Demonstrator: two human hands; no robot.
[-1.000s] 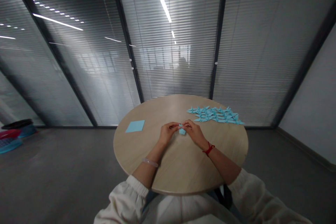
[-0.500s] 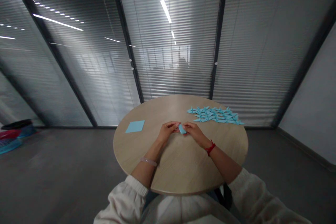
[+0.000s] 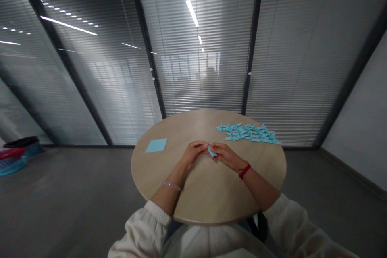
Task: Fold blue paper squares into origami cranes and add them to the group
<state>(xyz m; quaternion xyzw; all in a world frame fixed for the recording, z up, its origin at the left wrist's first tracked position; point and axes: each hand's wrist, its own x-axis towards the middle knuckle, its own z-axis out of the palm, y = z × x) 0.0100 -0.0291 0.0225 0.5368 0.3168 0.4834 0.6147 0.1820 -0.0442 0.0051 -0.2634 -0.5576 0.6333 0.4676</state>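
Observation:
A small folded piece of light blue paper (image 3: 212, 152) is held between my two hands, just above the middle of the round table. My left hand (image 3: 195, 151) pinches its left end with thumb and fingers. On the other side, my right hand (image 3: 223, 154) grips the paper, its fingers covering part of it. To the left lies a flat blue paper sheet (image 3: 156, 145). Several folded blue paper cranes (image 3: 248, 133) are grouped in rows at the back right.
The round wooden table (image 3: 208, 197) has its near edge close to my body. Behind it stands a glass partition with blinds (image 3: 205, 88). Two baskets, one with a red rim (image 3: 12, 154) and one with a black rim (image 3: 22, 142), stand on the floor at far left.
The folded paper has tilted and shows a narrower face between my hands. My right hand has turned slightly with it, while the left stays almost in place.

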